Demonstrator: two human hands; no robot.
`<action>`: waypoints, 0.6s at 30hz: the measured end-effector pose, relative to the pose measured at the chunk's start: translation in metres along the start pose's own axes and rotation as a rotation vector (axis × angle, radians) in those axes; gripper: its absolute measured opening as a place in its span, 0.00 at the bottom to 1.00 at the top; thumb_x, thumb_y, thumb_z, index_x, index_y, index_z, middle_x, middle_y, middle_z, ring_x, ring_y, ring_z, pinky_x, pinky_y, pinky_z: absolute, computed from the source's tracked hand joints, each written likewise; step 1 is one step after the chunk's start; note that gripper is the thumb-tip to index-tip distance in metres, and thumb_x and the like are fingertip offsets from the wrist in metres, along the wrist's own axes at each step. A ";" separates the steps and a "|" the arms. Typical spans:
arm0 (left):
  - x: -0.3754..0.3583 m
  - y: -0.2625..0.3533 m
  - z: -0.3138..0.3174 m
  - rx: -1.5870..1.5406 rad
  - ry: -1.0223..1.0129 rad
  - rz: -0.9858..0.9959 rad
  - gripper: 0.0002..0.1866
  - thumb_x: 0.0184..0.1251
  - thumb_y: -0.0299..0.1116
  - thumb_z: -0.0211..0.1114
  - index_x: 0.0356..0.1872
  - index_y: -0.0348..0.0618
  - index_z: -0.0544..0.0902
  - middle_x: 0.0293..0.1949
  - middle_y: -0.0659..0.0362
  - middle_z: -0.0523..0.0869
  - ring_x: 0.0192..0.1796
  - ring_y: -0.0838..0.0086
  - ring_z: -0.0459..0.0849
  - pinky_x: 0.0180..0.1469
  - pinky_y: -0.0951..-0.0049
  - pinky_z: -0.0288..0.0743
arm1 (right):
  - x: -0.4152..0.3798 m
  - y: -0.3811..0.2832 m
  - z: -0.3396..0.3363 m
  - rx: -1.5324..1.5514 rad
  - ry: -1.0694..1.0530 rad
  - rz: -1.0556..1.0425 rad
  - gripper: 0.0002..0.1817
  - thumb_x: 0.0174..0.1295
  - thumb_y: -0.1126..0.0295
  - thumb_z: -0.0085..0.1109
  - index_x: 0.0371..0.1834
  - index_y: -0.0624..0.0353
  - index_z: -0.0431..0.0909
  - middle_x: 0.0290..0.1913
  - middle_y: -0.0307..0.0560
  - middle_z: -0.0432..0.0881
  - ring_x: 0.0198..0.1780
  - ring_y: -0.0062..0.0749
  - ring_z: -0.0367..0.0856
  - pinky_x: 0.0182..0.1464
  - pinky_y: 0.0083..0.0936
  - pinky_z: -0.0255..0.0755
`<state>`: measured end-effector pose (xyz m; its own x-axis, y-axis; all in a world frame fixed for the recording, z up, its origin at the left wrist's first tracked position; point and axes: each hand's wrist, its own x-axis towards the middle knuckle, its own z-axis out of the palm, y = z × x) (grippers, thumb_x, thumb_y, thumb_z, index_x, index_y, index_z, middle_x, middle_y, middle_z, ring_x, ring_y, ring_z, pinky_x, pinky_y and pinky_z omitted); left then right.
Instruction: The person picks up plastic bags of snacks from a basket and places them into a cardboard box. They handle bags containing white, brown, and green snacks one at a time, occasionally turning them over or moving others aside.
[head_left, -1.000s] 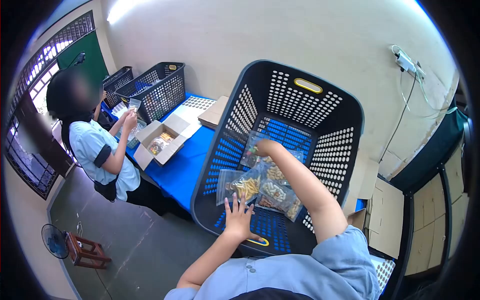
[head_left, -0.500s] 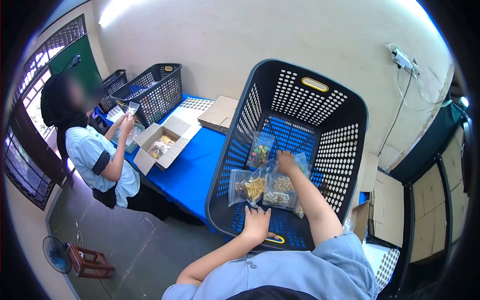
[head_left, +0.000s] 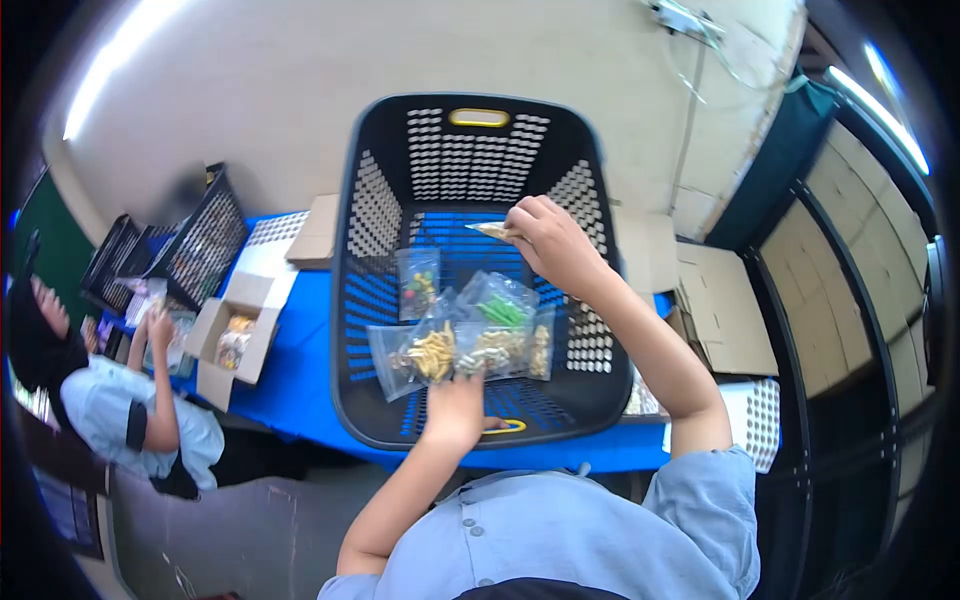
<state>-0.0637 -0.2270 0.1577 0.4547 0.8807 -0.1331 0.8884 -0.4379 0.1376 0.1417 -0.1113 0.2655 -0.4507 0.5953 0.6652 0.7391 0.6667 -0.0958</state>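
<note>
A large black perforated basket (head_left: 352, 330) stands in front of me, tilted toward me in view. Above its inside, my right hand (head_left: 548, 240) pinches a small clear bag (head_left: 490, 231) with pale yellowish contents. My left hand (head_left: 457, 410) reaches over the basket's front side, fingers stretched out against a bag of whitish pieces (head_left: 485, 358). Around that lie a bag of yellow curved pieces (head_left: 431, 353), a bag of green sticks (head_left: 503, 310), a bag of coloured round pieces (head_left: 420, 284) and a narrow bag of pale pieces (head_left: 541, 350).
At left a co-worker (head_left: 150, 420) handles a clear packet (head_left: 147, 292) beside an open carton (head_left: 213, 345). More black baskets (head_left: 205, 245) stand behind on the blue-covered table (head_left: 300, 345). Flattened cardboard (head_left: 725, 305) and a dark shelf rack (head_left: 790, 420) are at right.
My right hand has risen from among the bags and now holds a small bag. My left hand has shifted forward onto the bags. The view has turned to the right.
</note>
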 end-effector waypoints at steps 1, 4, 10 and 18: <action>0.004 -0.001 -0.007 0.008 0.062 0.018 0.50 0.38 0.62 0.75 0.62 0.40 0.72 0.51 0.45 0.79 0.47 0.56 0.83 0.52 0.62 0.75 | -0.012 -0.004 -0.021 -0.021 0.046 0.025 0.10 0.52 0.77 0.64 0.36 0.61 0.74 0.38 0.48 0.76 0.44 0.47 0.73 0.47 0.38 0.69; 0.027 -0.001 -0.021 -0.135 0.202 0.082 0.38 0.52 0.46 0.72 0.63 0.39 0.70 0.55 0.44 0.77 0.51 0.50 0.81 0.53 0.59 0.75 | -0.060 -0.007 -0.080 -0.207 0.360 0.229 0.09 0.50 0.78 0.67 0.33 0.60 0.78 0.39 0.47 0.80 0.45 0.42 0.75 0.48 0.32 0.69; 0.067 -0.008 -0.047 -0.236 0.307 0.160 0.25 0.59 0.33 0.67 0.59 0.41 0.74 0.49 0.47 0.81 0.50 0.51 0.81 0.52 0.57 0.74 | -0.184 0.006 -0.148 -0.542 0.468 0.556 0.08 0.52 0.77 0.65 0.36 0.58 0.81 0.40 0.43 0.83 0.44 0.40 0.76 0.49 0.32 0.68; 0.077 -0.011 -0.053 -0.256 0.274 0.060 0.26 0.62 0.42 0.65 0.58 0.41 0.75 0.51 0.45 0.81 0.52 0.52 0.81 0.55 0.57 0.74 | -0.339 0.015 -0.166 -0.284 0.487 1.082 0.11 0.56 0.80 0.60 0.43 0.63 0.79 0.41 0.49 0.82 0.44 0.41 0.80 0.46 0.31 0.72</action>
<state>-0.0417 -0.1446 0.1978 0.4411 0.8857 0.1449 0.8004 -0.4612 0.3830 0.3893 -0.3779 0.1615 0.6552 0.5114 0.5560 0.7272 -0.2275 -0.6477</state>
